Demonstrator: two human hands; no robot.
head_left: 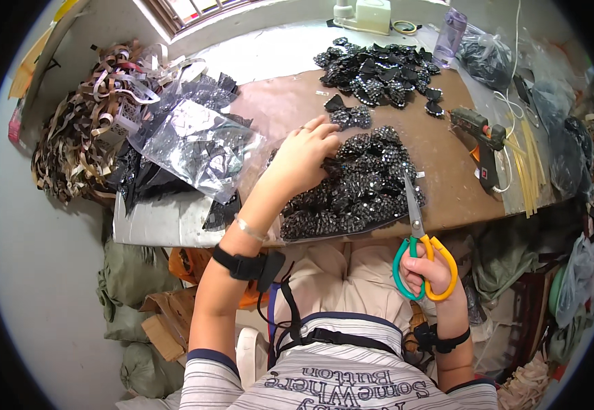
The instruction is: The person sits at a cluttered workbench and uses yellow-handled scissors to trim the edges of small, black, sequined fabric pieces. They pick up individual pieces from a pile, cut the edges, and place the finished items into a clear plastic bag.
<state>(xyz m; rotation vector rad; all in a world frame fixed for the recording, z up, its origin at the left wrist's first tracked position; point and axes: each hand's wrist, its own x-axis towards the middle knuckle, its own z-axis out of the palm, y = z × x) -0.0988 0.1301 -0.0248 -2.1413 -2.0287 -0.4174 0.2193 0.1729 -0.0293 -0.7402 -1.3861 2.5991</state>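
Note:
My left hand [305, 156] lies over the left side of a block of black sequined bows [355, 181] set in close rows at the table's near edge. Its fingers are bent and slightly apart; the thumb and some fingertips are hidden, and no held piece shows. Just beyond the fingers lies a single sequined bow [352, 117]. My right hand [434, 271] is closed round a pair of scissors [416, 229] with one green and one yellow handle loop. The blades point away from me, along the right side of the rows.
A heap of finished-looking black bows [386, 72] lies farther back. To the right are a glue gun [478, 133], yellowish glue sticks [529, 167] and a purple bottle [450, 37]. At left sit a clear plastic bag [198, 143] and a tangle of ribbon strips [95, 116].

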